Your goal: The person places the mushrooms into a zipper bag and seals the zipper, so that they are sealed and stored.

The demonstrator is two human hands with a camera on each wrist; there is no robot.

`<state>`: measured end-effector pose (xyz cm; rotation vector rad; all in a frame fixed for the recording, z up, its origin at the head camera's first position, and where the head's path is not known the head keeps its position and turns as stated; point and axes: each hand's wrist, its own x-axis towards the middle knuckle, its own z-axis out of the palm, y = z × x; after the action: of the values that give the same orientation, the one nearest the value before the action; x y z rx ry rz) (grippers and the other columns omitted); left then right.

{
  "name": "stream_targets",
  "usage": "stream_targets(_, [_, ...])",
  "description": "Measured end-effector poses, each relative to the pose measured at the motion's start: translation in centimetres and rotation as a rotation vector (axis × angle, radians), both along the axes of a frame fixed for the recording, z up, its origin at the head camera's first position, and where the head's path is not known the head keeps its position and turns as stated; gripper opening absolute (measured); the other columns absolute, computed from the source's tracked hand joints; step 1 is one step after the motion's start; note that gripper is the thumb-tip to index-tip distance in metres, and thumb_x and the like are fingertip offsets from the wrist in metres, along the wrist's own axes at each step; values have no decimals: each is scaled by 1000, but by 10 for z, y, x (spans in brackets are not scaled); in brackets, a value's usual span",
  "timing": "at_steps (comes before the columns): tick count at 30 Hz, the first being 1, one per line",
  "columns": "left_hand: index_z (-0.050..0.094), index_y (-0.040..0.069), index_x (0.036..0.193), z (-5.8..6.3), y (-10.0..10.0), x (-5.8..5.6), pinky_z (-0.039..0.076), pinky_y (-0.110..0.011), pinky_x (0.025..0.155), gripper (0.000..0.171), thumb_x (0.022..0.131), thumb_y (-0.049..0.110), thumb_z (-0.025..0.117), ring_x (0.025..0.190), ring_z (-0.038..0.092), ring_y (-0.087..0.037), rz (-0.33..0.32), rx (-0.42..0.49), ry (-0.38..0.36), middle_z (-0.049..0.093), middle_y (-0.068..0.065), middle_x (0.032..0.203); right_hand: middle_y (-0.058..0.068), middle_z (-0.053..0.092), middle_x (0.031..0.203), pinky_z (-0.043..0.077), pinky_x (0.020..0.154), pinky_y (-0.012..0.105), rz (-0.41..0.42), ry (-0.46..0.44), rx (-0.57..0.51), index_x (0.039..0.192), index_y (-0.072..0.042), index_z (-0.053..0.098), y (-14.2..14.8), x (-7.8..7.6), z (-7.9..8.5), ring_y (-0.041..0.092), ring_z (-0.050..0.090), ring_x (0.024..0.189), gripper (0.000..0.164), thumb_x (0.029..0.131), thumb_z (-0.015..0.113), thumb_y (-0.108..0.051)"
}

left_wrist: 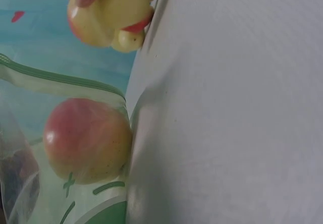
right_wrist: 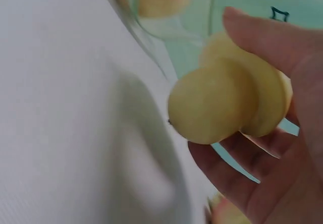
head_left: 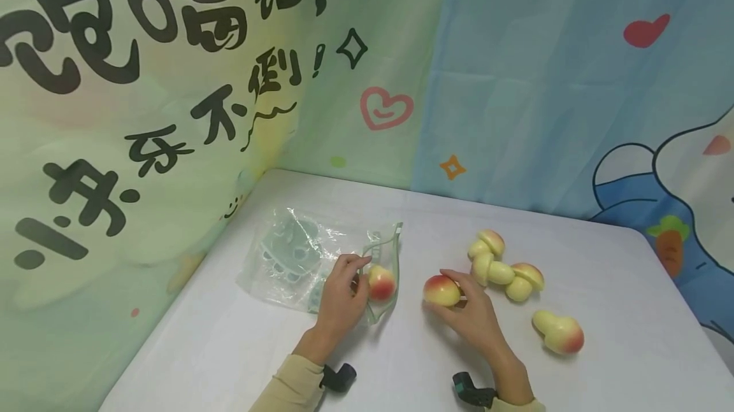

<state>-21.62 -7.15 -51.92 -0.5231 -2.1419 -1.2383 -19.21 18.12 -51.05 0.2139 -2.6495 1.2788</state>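
Observation:
A clear zip bag (head_left: 335,230) with a green-edged mouth and a pale green print lies at the left. My left hand (head_left: 344,300) grips it near the mouth, which gapes to the right. Inside the opening sits a yellow toy mushroom with a red-tinged cap (head_left: 381,283), seen through the plastic in the left wrist view too. My right hand (head_left: 478,316) holds a second toy mushroom (head_left: 441,291) between thumb and fingers, a little right of the bag. In the right wrist view, the rounded yellow stem (right_wrist: 212,105) of that mushroom faces the camera.
Several more toy mushrooms (head_left: 518,288) lie clustered beyond my right hand. One more mushroom (head_left: 559,332) lies apart at the right. All are on a white table (head_left: 413,367), backed by a printed curtain (head_left: 516,81) that also runs along the left side.

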Motion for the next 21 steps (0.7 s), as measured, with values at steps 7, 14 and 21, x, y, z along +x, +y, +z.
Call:
stream_targets(7, [68,-2,112,3,0,1,51,-16,60,32,82,-6,60,71,53,-10,-9,6,6,58,-8,102,9,61,127,55,80,33,39,12,-88,132,-8,57,-24,-9,-6,22,59,102,66,73,86,-17])
stream_targets(14, [68,-1,112,-1,0,0,50,-15,59,32,81,-7,59,69,53,-11,-21,15,45,59,-8,101,8,60,129,55,80,30,71,22,-145,133,-9,57,-45,-18,-8,21,59,102,68,72,87,-17])
stream_targets(21, [68,-2,112,2,-1,1,47,-14,58,29,83,-5,60,68,51,-8,-30,7,25,58,-6,103,11,59,131,55,82,33,118,49,-191,134,-5,56,-63,-25,-10,24,59,108,67,74,85,-16])
